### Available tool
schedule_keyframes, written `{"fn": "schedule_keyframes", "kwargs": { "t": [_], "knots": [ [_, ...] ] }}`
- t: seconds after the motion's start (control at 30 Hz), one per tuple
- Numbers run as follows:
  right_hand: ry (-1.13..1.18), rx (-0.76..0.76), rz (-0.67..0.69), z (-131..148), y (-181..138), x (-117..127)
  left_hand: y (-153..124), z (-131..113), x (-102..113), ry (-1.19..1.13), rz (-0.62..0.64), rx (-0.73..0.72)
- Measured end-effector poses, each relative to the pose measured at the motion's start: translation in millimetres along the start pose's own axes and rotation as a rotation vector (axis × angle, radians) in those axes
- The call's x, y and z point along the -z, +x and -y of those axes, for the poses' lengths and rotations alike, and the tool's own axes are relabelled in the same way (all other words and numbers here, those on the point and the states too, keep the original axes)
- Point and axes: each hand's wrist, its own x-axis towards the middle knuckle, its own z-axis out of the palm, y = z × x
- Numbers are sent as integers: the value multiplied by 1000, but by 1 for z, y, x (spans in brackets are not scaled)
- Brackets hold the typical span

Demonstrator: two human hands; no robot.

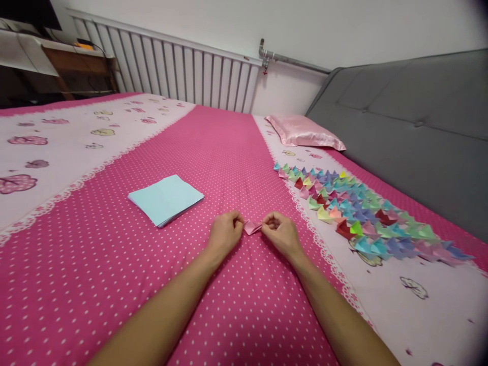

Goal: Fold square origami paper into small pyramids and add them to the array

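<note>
Head view: a broad bed cover [76,274] fills most of the frame, deep pink with white dots through the middle and pale printed bands with lacy edges to the left and right. A plain white wall [183,18] runs across the top of the frame. At the upper right, a padded grey headboard [412,127] slants down towards the right edge. A white ribbed radiator [168,56] stands against the wall at the upper left and centre, with a grey pipe [293,59] running from its right end towards the headboard. In the upper left corner, a wooden bench [72,61], partly under a white cloth, carries a dark screen [32,12]. Many small folded paper pieces [366,208], in blue, green, pink, purple, yellow and dark red, sit close together in rows at the right of the frame. Above them in the picture lies a shiny pink pillow [305,132]. Left of centre, a stack of light blue paper [168,199] rests on the dotted cloth, its sheets slightly uneven at the edges. Just below the centre, the left hand [225,231] and the right hand [282,233] are near each other but apart, fingertips pinched on opposite ends of a small pink folded paper [251,227], which spans the gap between them over the dotted cloth.
</note>
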Motion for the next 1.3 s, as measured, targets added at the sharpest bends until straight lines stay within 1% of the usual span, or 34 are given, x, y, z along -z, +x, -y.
{"fn": "schedule_keyframes", "kwargs": {
  "t": [0.13,0.3,0.37,0.57,0.77,0.9,1.03,1.17,1.3],
  "knots": [
    [32,-10,7,-2,2,1,-1,0,0,59,-14,31],
    [-24,1,0,0,0,2,-3,-1,2,159,7,34],
    [-78,23,-9,0,-1,2,-4,-2,3,183,29,11],
    [-208,82,-23,1,-3,2,-6,-2,1,214,90,-122],
    [-303,96,-27,5,-4,2,-5,3,-3,195,110,-170],
    [-382,169,-23,10,-7,3,-5,4,-4,186,127,-188],
    [-347,269,30,13,-9,4,-5,3,-4,205,175,-198],
    [-354,362,54,15,-11,4,-6,4,-3,204,204,-195],
    [-460,372,83,15,-14,4,-6,4,-4,204,212,-198]
  ]
}}
